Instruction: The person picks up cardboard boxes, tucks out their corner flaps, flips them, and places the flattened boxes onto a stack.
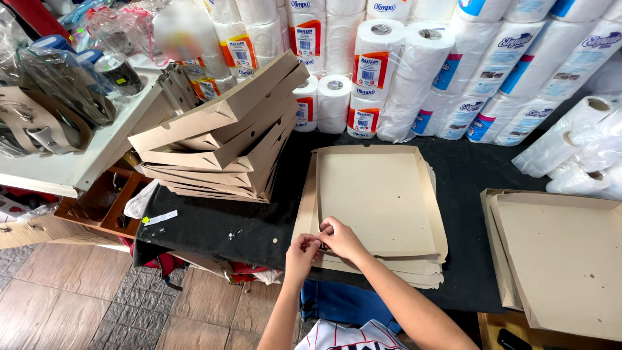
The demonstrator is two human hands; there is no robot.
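1. On the far left, clear plastic bags of goods (58, 78) are lying on a white side table (71, 170), out of the way of the folding.
2. Just right of them, a leaning pile of folded brown cardboard boxes (223, 139) is sitting on the black-covered worktop (214, 227), probably parked there as finished pieces.
3. The left hand (302, 249) is reaching up from below, wrist bent, its grip pressing together on the near corner flap of the flat brown cardboard box blank (379, 194).
4. The right hand (340, 238) is touching the left, fingers curling over the same corner and pinching it, forearm stretching in diagonally from the lower right.
5. That blank is lying on top of a low stack of similar sheets (402, 271) at the worktop's near edge, close for easy reach.
6. Behind, wrapped white paper rolls (414, 71) are standing stacked against the back.
7. At the far right, another open brown cardboard tray (564, 259) is resting on a separate surface.
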